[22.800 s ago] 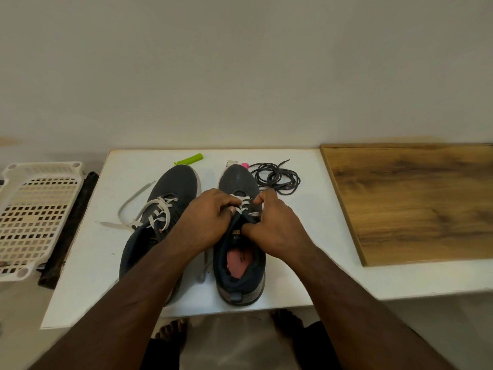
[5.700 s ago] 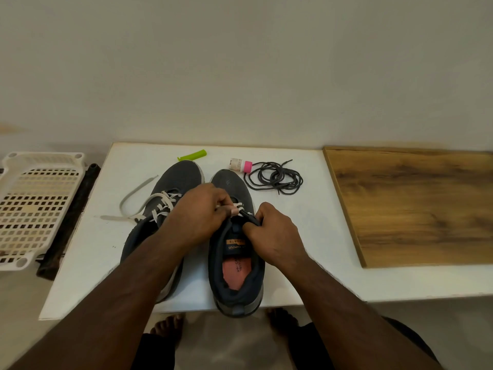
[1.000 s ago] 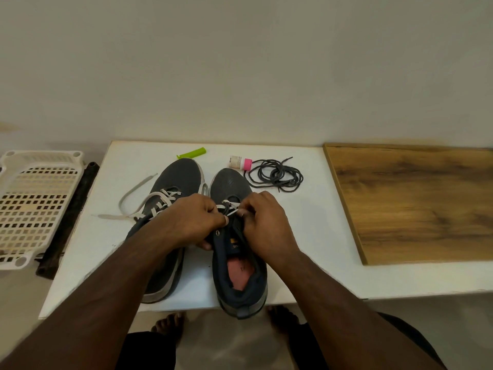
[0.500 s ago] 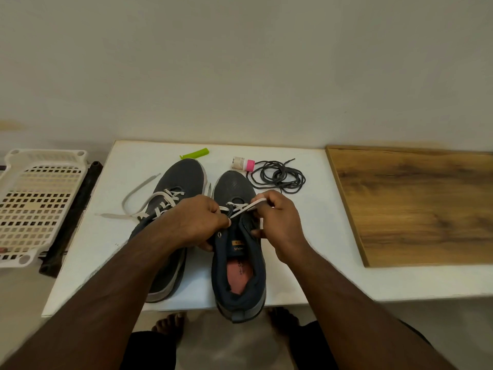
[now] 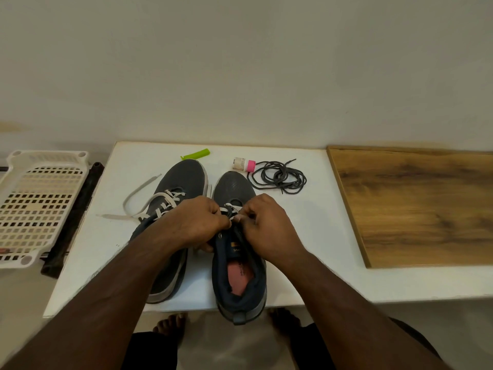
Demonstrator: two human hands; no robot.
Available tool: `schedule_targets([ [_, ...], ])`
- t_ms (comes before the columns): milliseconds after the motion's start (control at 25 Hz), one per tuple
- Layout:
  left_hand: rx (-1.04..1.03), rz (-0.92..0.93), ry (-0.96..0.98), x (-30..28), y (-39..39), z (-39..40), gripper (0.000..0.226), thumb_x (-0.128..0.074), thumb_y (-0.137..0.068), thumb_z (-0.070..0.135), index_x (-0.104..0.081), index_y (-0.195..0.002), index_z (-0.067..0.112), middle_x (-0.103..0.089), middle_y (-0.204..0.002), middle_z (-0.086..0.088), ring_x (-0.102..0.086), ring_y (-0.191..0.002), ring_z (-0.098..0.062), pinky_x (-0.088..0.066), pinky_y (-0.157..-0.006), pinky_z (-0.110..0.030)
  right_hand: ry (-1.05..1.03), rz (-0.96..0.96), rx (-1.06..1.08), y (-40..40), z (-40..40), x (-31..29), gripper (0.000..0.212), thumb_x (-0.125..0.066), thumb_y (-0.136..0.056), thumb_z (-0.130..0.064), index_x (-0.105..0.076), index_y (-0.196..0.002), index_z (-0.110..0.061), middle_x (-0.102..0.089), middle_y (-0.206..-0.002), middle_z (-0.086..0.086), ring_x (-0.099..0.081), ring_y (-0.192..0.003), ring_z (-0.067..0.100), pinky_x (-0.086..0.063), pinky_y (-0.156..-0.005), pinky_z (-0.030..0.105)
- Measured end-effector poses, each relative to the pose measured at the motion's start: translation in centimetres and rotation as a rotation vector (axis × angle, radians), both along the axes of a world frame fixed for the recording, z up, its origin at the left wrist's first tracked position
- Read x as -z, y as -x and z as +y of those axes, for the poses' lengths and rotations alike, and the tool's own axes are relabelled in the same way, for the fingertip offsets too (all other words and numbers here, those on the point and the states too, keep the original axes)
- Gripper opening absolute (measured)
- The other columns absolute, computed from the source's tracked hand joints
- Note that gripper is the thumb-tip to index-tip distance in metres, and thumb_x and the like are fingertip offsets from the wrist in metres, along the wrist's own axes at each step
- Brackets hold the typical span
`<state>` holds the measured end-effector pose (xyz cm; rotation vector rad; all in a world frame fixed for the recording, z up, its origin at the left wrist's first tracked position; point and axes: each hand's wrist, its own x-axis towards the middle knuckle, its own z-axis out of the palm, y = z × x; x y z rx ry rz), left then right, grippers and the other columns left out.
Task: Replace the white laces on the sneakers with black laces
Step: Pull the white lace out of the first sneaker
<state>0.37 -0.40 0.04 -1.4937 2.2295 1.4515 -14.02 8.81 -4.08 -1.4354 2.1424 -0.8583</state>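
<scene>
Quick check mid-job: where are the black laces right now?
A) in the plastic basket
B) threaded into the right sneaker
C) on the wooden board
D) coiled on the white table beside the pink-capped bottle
D: the black laces lie coiled on the white table, next to the pink-capped bottle, untouched by either hand.

Sneakers (image 5: 233,188): dark matt mesh cloth uppers, pale rubbery soles. White laces (image 5: 149,202): flat woven cloth. Black laces (image 5: 277,177): thin cord. Table (image 5: 306,236): smooth white matt top. Board (image 5: 416,206): grained wood, low sheen. Basket (image 5: 37,204): perforated cream plastic.
</scene>
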Motion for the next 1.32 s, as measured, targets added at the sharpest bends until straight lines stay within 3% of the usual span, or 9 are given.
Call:
schedule_targets([
  [120, -0.003, -0.001, -0.015, -0.1, 0.0, 0.0, 0.023, -0.063, -0.092, 0.026, -0.065, -0.083, 0.006, -0.072, -0.071, -0.009, -0.074, -0.063, -0.021, -0.063, -0.072, -0.042, 0.018, -0.41, 0.267, 0.8, -0.2, -0.1, 0.009, -0.057, -0.099, -0.02, -0.059, -0.092, -0.016, -0.059, -0.1, 0.002, -0.065, -0.086, 0.016, -0.063, -0.069, 0.038],
  [280, 0.003, -0.001, 0.01, 0.0, -0.1, 0.0, 0.022, -0.063, -0.091, 0.027, -0.064, -0.079, 0.009, -0.072, -0.068, -0.008, -0.073, -0.061, -0.021, -0.063, -0.072, -0.044, -0.034, -0.05, -0.106, 0.9, 0.1, 0.1, 0.028, -0.072, -0.089, -0.033, -0.069, -0.116, -0.027, -0.055, -0.12, -0.007, -0.046, -0.111, -0.001, -0.036, -0.091, 0.009],
  [440, 0.005, -0.004, 0.006, -0.2, 0.1, 0.2, 0.022, -0.064, -0.091, 0.025, -0.063, -0.077, 0.009, -0.071, -0.069, -0.009, -0.073, -0.06, -0.022, -0.063, -0.073, -0.043, -0.021, 0.038, -0.058, 0.0, -0.1, 0.3, 0.011, -0.061, -0.095, -0.02, -0.063, -0.085, -0.022, -0.053, -0.104, 0.0, -0.054, -0.096, 0.014, -0.048, -0.087, 0.033],
  [600, -0.008, -0.001, -0.003, -0.2, 0.2, 0.2, 0.022, -0.064, -0.093, 0.026, -0.064, -0.081, 0.007, -0.073, -0.071, -0.008, -0.074, -0.062, -0.021, -0.063, -0.073, -0.042, 0.047, -0.342, 0.215, 0.6, -0.3, -0.7, 0.025, -0.048, -0.104, -0.016, -0.05, -0.079, -0.022, -0.049, -0.09, -0.007, -0.062, -0.079, 0.015, -0.062, -0.066, 0.042],
  [760, 0.0, -0.009, 0.018, -0.1, 0.0, 0.1, 0.021, -0.063, -0.091, 0.025, -0.064, -0.079, 0.009, -0.071, -0.071, -0.009, -0.073, -0.06, -0.022, -0.063, -0.071, -0.043, -0.047, -0.131, -0.13, 0.7, 0.1, 0.3, 0.017, -0.066, -0.094, -0.028, -0.067, -0.111, -0.026, -0.049, -0.123, -0.006, -0.047, -0.118, 0.006, -0.042, -0.102, 0.027],
  [880, -0.004, -0.007, 0.009, -0.3, 0.1, 0.2, 0.021, -0.063, -0.091, 0.026, -0.064, -0.08, 0.008, -0.071, -0.072, -0.009, -0.073, -0.059, -0.021, -0.063, -0.069, -0.04, -0.024, -0.067, -0.07, 0.2, -0.1, 0.2, 0.007, -0.065, -0.094, -0.022, -0.069, -0.089, -0.019, -0.054, -0.109, -0.001, -0.055, -0.103, 0.011, -0.05, -0.089, 0.03],
  [1040, 0.005, -0.009, 0.003, -0.1, 0.0, 0.1, 0.023, -0.064, -0.091, 0.027, -0.066, -0.085, 0.005, -0.073, -0.075, -0.009, -0.074, -0.063, -0.021, -0.062, -0.075, -0.047, 0.068, -0.469, 0.245, 0.7, -0.2, -0.3, 0.012, -0.055, -0.101, -0.017, -0.057, -0.09, -0.014, -0.053, -0.096, -0.001, -0.064, -0.088, 0.019, -0.063, -0.066, 0.042],
  [1200, -0.007, 0.001, 0.006, 0.1, -0.1, 0.0, 0.02, -0.064, -0.089, 0.026, -0.065, -0.08, 0.007, -0.073, -0.075, -0.013, -0.074, -0.063, -0.025, -0.062, -0.074, -0.05, -0.053, -0.097, -0.141, 0.8, 0.1, 0.1, 0.024, -0.073, -0.088, -0.027, -0.07, -0.112, -0.026, -0.052, -0.12, -0.008, -0.044, -0.113, 0.0, -0.035, -0.093, 0.012],
  [1320, -0.009, 0.007, -0.008, 0.0, 0.1, 0.2, 0.021, -0.065, -0.09, 0.025, -0.064, -0.079, 0.008, -0.072, -0.074, -0.013, -0.074, -0.063, -0.025, -0.062, -0.074, -0.049, -0.028, -0.014, -0.063, 0.2, 0.1, 0.3, 0.006, -0.065, -0.093, -0.019, -0.07, -0.093, -0.022, -0.053, -0.111, -0.003, -0.05, -0.101, 0.005, -0.045, -0.089, 0.024],
])
